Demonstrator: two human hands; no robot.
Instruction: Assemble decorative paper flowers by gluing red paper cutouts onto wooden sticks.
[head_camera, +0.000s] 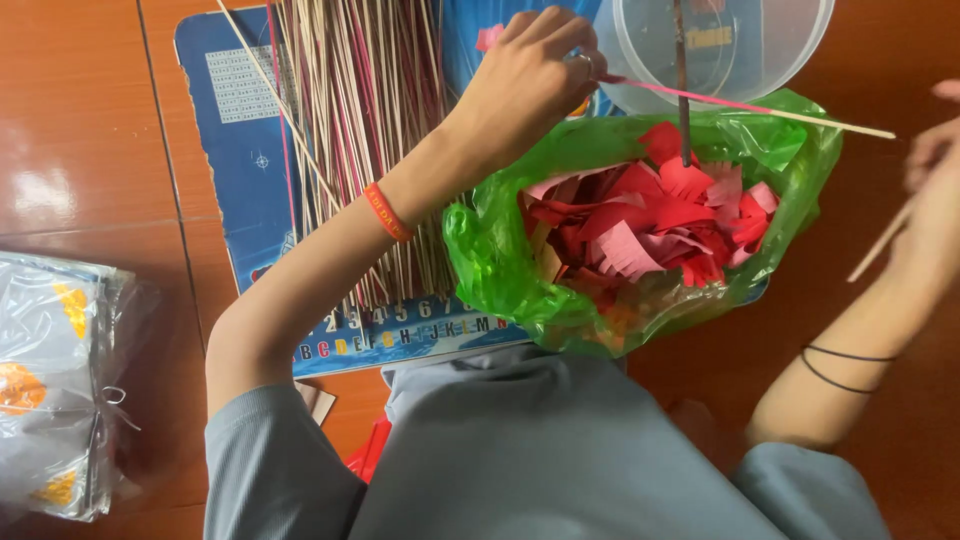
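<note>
My left hand (530, 75), an orange band on its wrist, is closed on a thin stick (790, 112) whose near part is wrapped in pink; the stick runs rightward over a green plastic bag (490, 255). The bag lies open in front of me and holds red and pink paper strips (650, 225). My right hand (935, 185) is at the right edge, partly out of view, and pinches a second bare stick (880, 245). Two thin black bands circle that wrist.
A large bundle of thin sticks (360, 130) lies on a blue printed mat (240, 150) on the red-brown floor. A clear plastic tub (770, 45) with a dark stick in it stands behind the bag. Clear wrapped packets (50, 390) lie at the left.
</note>
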